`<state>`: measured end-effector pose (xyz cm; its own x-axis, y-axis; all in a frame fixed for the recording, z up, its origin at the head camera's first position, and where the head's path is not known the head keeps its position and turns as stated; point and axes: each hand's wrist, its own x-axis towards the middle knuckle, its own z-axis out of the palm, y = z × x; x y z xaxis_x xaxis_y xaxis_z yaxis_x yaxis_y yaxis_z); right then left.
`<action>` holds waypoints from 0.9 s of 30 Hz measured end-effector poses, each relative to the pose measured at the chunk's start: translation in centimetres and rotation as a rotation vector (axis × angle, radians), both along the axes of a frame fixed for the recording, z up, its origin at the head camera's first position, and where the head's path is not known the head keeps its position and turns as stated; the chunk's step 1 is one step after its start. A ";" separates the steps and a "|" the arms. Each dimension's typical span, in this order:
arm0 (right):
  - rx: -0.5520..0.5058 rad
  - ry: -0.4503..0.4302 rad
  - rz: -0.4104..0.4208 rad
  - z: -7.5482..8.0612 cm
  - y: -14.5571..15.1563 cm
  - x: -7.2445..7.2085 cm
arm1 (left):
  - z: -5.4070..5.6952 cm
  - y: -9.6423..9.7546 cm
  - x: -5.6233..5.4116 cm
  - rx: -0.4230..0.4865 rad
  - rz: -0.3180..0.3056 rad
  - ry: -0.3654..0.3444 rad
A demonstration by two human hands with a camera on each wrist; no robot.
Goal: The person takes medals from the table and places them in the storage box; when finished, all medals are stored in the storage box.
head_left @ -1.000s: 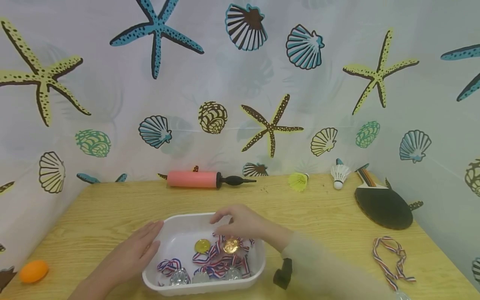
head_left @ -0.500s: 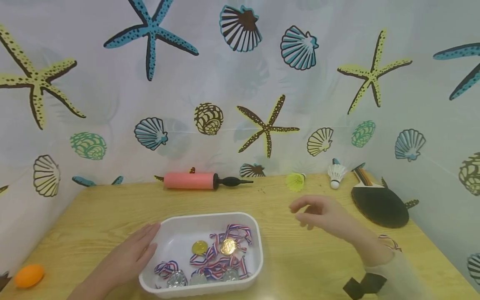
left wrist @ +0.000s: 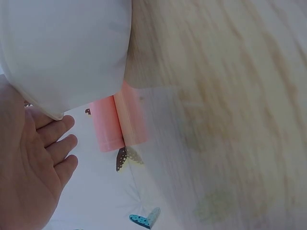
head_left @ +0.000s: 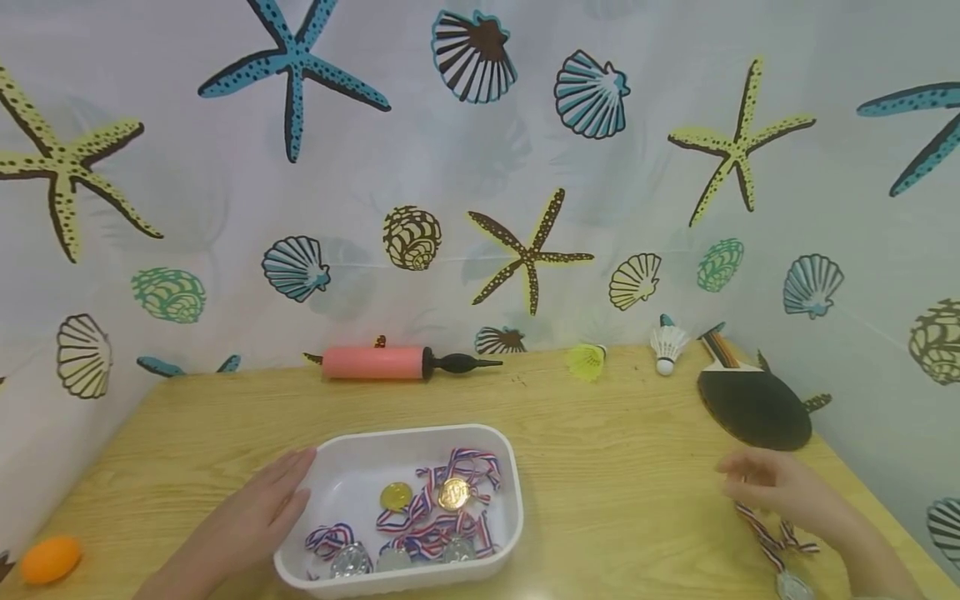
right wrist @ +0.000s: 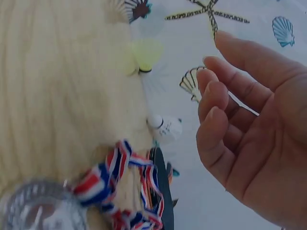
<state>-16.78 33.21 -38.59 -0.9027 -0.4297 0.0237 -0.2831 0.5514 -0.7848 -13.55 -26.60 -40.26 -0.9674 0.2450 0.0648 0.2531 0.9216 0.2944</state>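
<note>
A white plastic tray holds several medals with red, white and blue ribbons, among them a gold medal and a silver medal. My left hand rests along the tray's left rim, fingers extended; in the left wrist view the fingers lie beside the tray's wall. Over on the right, my right hand hovers above a separate silver medal, its striped ribbon bunched on the wooden table. The right wrist view shows its fingers loosely bent with nothing between them.
Along the back edge lie a pink hand pump, a yellow shuttlecock and a white shuttlecock. A black table tennis bat lies at the right edge. An orange ball sits front left. A shell-patterned curtain surrounds the table.
My right hand has moved from over the tray to the right, and now hovers above the separate medal's ribbon. The left hand has stayed at the tray; the head view has shifted slightly.
</note>
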 end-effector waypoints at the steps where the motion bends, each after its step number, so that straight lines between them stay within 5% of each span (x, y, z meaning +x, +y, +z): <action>1: 0.005 0.004 0.010 -0.5 0.8 0.1 | 0.0 0.0 0.0 0.001 0.001 -0.004; 6: -0.022 -0.007 0.136 -3.0 4.0 0.9 | 0.1 0.1 0.1 0.005 0.007 -0.011; 10: 0.089 -0.115 0.089 -4.2 5.5 2.2 | 0.1 0.1 0.1 0.002 0.014 -0.018; 13: 0.129 -0.230 0.032 -4.4 6.1 3.0 | 0.0 0.1 0.0 0.000 0.014 -0.015; 19: 0.042 -0.363 0.019 -4.5 6.3 3.4 | 0.1 0.0 0.1 -0.004 0.016 -0.022; 27: 0.077 -0.392 0.023 -4.1 5.9 3.2 | 0.2 0.1 -0.1 -0.006 0.021 -0.035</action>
<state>-13.53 39.08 -42.68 -0.8268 -0.4371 -0.3541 0.0168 0.6100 -0.7923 -13.62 -26.47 -40.04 -0.9740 0.2248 0.0290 0.2231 0.9283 0.2974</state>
